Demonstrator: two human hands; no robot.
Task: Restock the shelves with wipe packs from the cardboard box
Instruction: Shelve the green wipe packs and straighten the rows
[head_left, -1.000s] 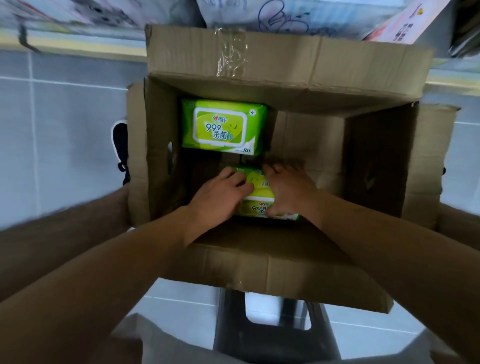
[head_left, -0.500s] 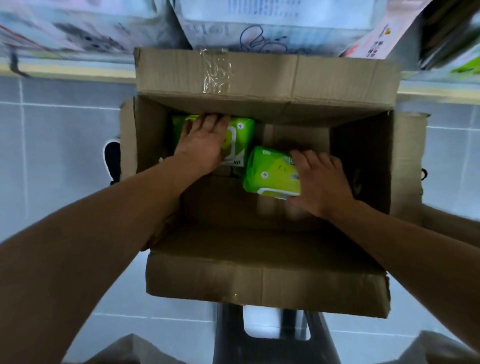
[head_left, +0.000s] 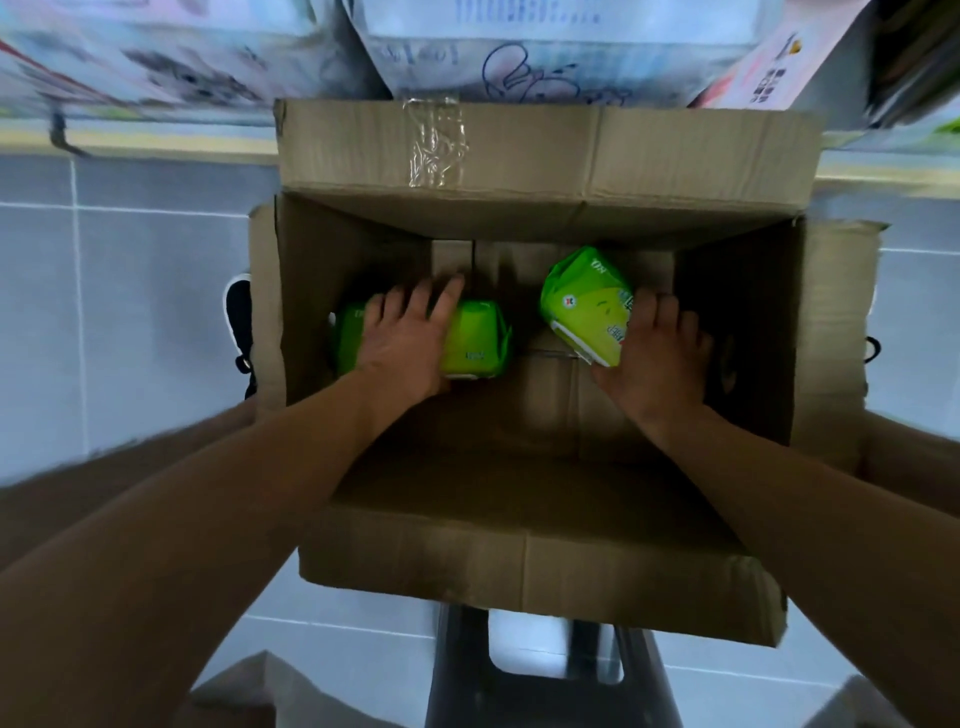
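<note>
An open cardboard box (head_left: 524, 571) stands in front of me with its flaps spread. Both my hands are inside it. My left hand (head_left: 410, 340) grips a green wipe pack (head_left: 475, 340) from above, fingers wrapped over its top. My right hand (head_left: 657, 353) holds a second green wipe pack (head_left: 584, 309) by its right end; that pack is tilted up on its edge. The rest of the box floor shows bare cardboard.
The box sits on a dark stool (head_left: 550, 670) over a grey tiled floor (head_left: 130, 312). A low shelf edge (head_left: 156, 143) with large pale packaged goods (head_left: 545, 57) runs behind the box. A black shoe (head_left: 239, 312) shows left of the box.
My left hand has pulled its pack back from the box's far left corner. My right hand has lifted and tilted the other pack further to the right.
</note>
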